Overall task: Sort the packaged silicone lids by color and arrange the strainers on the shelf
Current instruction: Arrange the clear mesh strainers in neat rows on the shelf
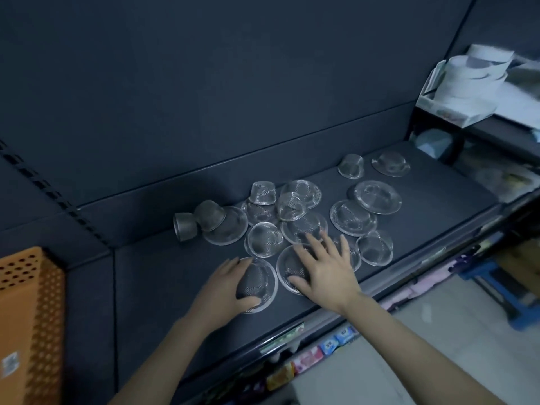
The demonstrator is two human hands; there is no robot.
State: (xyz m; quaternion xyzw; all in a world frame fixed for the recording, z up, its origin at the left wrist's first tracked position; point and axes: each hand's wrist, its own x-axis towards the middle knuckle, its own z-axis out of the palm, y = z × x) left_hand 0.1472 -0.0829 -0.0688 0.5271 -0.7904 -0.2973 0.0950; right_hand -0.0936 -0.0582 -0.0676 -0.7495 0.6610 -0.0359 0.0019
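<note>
While mesh strainers (353, 217) lie scattered dome-up across the dark shelf (152, 273), the near-left strainer (257, 283) is held by the left hand (225, 283), its grip curled round the dome. The neighbouring strainer (287, 266) is covered by the right hand (324, 270), its grip apart, fingers spread flat. An orange crate (32, 302) is seen at the left.

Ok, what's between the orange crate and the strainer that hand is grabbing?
Past the orange crate there is only bare dark shelf, then the left hand itself, gripping the mesh strainer. The head view shows it.
</note>
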